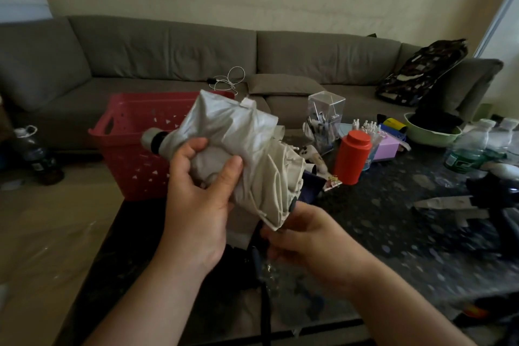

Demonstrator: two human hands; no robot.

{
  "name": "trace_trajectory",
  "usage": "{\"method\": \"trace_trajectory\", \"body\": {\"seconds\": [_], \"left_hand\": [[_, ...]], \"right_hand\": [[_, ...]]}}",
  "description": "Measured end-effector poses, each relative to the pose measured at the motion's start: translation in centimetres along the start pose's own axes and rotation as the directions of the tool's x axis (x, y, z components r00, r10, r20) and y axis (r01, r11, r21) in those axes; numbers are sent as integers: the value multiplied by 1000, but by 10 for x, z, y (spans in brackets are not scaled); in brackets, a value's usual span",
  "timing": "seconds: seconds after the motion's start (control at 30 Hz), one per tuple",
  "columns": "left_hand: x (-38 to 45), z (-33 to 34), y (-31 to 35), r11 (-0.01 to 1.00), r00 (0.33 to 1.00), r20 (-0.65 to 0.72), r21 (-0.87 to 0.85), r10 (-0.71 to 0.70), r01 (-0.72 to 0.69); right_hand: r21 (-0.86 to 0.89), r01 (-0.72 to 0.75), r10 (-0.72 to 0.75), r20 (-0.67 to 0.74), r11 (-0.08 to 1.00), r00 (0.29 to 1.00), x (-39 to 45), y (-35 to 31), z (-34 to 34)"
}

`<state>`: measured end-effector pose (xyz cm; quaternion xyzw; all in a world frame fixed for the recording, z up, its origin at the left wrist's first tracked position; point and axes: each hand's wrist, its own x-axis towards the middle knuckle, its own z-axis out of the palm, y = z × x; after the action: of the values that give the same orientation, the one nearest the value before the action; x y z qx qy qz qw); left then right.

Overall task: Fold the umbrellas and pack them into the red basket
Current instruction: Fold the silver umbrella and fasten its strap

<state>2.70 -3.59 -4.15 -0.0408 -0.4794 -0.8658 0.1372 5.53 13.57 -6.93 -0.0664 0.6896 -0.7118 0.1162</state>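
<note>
**Pale umbrella bunched in the left hand, above the table's near corner**

The left hand (200,191) is wrapped round the middle of the silver-grey umbrella (238,146), thumb pressed into the crumpled cloth on the near side and fingers curled over the top, so the bundle is squeezed tight in that fist. The umbrella lies slantwise through the grip: its capped tip (153,141) sticks out up and to the left of the hand, while the loose cream edge with the rib ends hangs down and to the right. There the right hand (304,236) sits just under the hanging hem, fingers curled; it seems to pinch something dark at the umbrella's lower end, perhaps the handle, though the blur makes that hard to be sure of.

Behind the bundle stands the red basket (126,149), on the far left part of the dark speckled table (393,227), and the umbrella's tip overlaps its rim from where I stand. Further right on the table are an orange-red bottle (352,157), a clear pen holder (325,118) and a green bowl (432,135). A grey sofa (168,64) runs along the wall
</note>
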Motion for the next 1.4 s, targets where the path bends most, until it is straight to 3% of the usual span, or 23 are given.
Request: {"method": "trace_trajectory", "body": {"seconds": [0.1,0.2,0.27,0.33,0.43,0.5,0.53,0.63,0.77,0.9,1.07,1.17,1.27,1.4], "left_hand": [[3,-7,1,1000,1000,-18,-10,-9,9],[3,-7,-5,999,998,-64,24,27,-26],[4,-7,-9,997,992,-107,56,64,-59],[5,-7,-11,990,985,-134,106,112,-98],[1,-4,-12,955,965,-147,235,218,-180],[-2,-1,-10,929,953,-137,299,269,-219],[-3,0,-10,918,951,-128,325,282,-229],[-5,3,-8,890,945,-114,388,306,-242],[-2,4,-10,918,958,-120,338,261,-208],[-2,3,-12,924,971,-95,338,221,-178],[-4,11,-7,997,999,-43,81,-1,4],[-2,13,-3,989,992,-15,-79,-128,126],[-3,14,2,971,980,15,-134,-200,200],[-6,14,3,970,975,51,-100,-217,221]], "right_hand": [[126,-60,66,-48,990,997,1,-11,-16],[213,28,6,-158,977,987,-1,-23,-16],[84,180,-143,-330,980,933,-2,-23,-10],[-183,357,-401,-400,916,824,-5,-26,-2],[-598,513,-715,-151,616,683,-10,-29,5],[-771,489,-758,12,408,652,-9,-25,7],[-793,464,-738,27,395,674,-8,-22,6],[-722,406,-645,-72,560,761,-5,-19,4],[-578,343,-522,-174,741,835,-4,-19,6],[-617,228,-427,-195,753,883,-4,-23,6],[-512,263,-421,-219,818,880,-1,-23,8],[-589,339,-508,-145,734,849,-5,-28,8],[-668,334,-508,-77,665,858,-7,-33,8],[-485,294,-443,-227,823,867,0,-42,5]]}}
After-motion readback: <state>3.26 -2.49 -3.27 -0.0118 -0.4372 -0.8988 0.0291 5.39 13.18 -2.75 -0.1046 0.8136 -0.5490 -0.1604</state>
